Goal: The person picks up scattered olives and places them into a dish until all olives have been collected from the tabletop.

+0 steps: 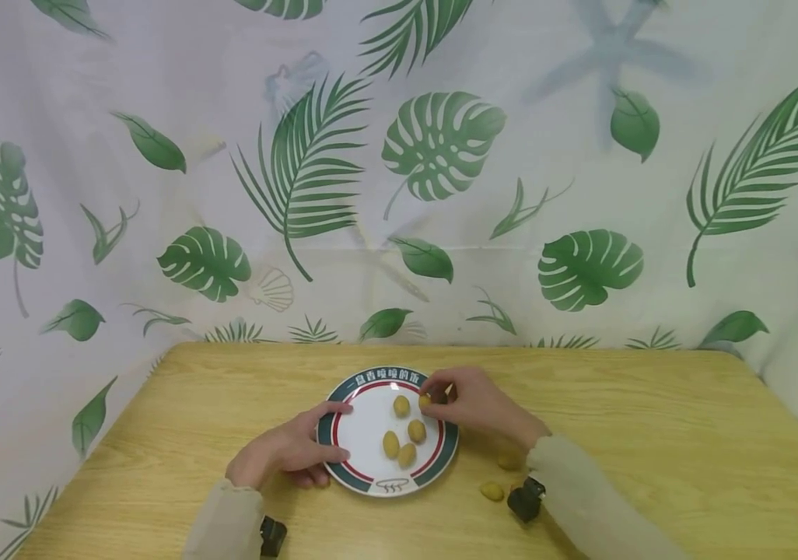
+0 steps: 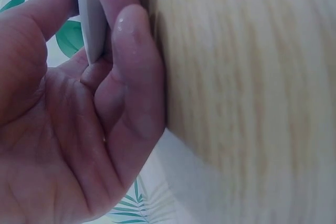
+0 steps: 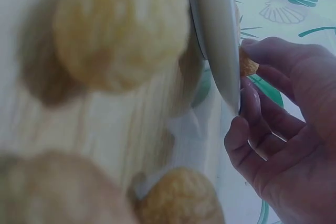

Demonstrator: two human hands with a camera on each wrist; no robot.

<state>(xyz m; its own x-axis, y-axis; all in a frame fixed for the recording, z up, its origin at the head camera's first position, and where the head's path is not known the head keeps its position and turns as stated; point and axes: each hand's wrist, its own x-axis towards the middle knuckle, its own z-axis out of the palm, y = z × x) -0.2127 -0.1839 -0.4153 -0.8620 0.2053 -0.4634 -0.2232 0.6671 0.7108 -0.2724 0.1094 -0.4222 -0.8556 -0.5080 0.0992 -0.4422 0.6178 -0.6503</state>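
Note:
A round white plate (image 1: 362,429) with a dark green rim and a red ring lies on the table. Several walnuts (image 1: 390,445), yellow-brown with grooved shells, rest on its right half. My left hand (image 1: 283,445) grips the plate's left edge, thumb over the rim and other fingers curled beside and below it, as the left wrist view shows. Over the right side of the plate, my right hand (image 1: 481,404) pinches another walnut (image 3: 248,63) between thumb and fingertips. Its remaining fingers are near the plate's edge.
On the wooden table (image 1: 651,420), loose walnuts (image 1: 492,490) lie below my right forearm, partly hidden by it. They loom large in the right wrist view. A leaf-patterned curtain (image 1: 441,288) hangs behind the table's far edge. Both wrists carry small black cameras (image 1: 526,499).

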